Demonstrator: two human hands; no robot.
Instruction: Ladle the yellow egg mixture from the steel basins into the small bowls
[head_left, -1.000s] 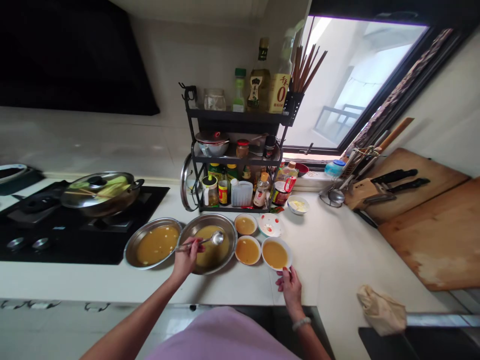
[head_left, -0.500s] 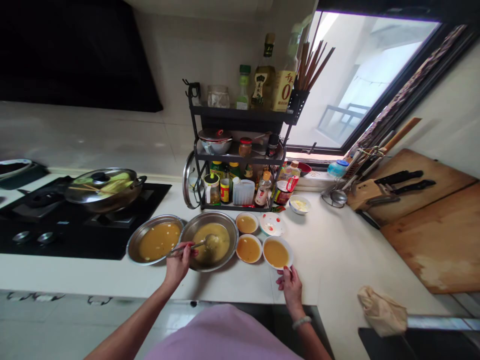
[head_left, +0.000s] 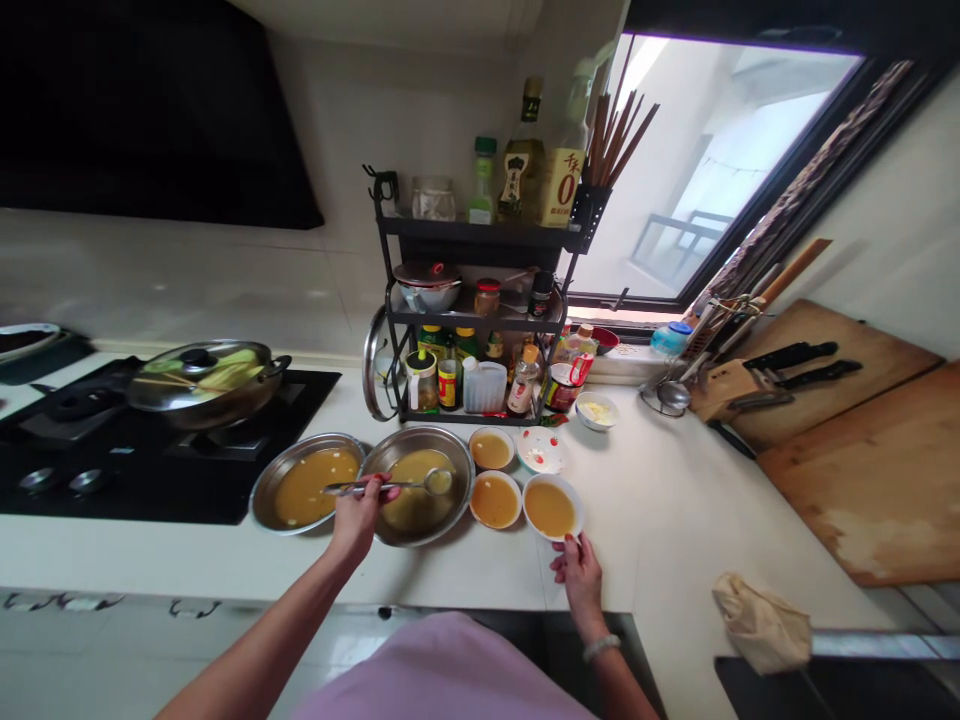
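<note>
My left hand [head_left: 358,515] is closed round the handle of a metal ladle [head_left: 437,482]. The ladle lies nearly level over a steel basin [head_left: 373,455] of yellowish broth. My right hand [head_left: 580,572] grips the near rim of a white bowl [head_left: 577,499], which stands on the counter full of orange-brown soup. Left of that bowl are two smaller bowls of similar soup, a near one [head_left: 475,510] and a far one [head_left: 472,440]. Behind it is a bowl with red spots [head_left: 536,455]. A second steel basin [head_left: 259,500] with soup and pale bits stands at the left.
A lidded pan [head_left: 199,385] sits on the black stove [head_left: 187,470]. At the back stands a black rack [head_left: 480,322] with bottles and jars. To the right are a small bowl [head_left: 598,411], a knife block [head_left: 724,390] and cutting boards [head_left: 862,470] under the window.
The ladle has come up out of the broth and swung level, its scoop moving slightly right. My right hand stays at the bowl's rim. The view has shifted slightly.
</note>
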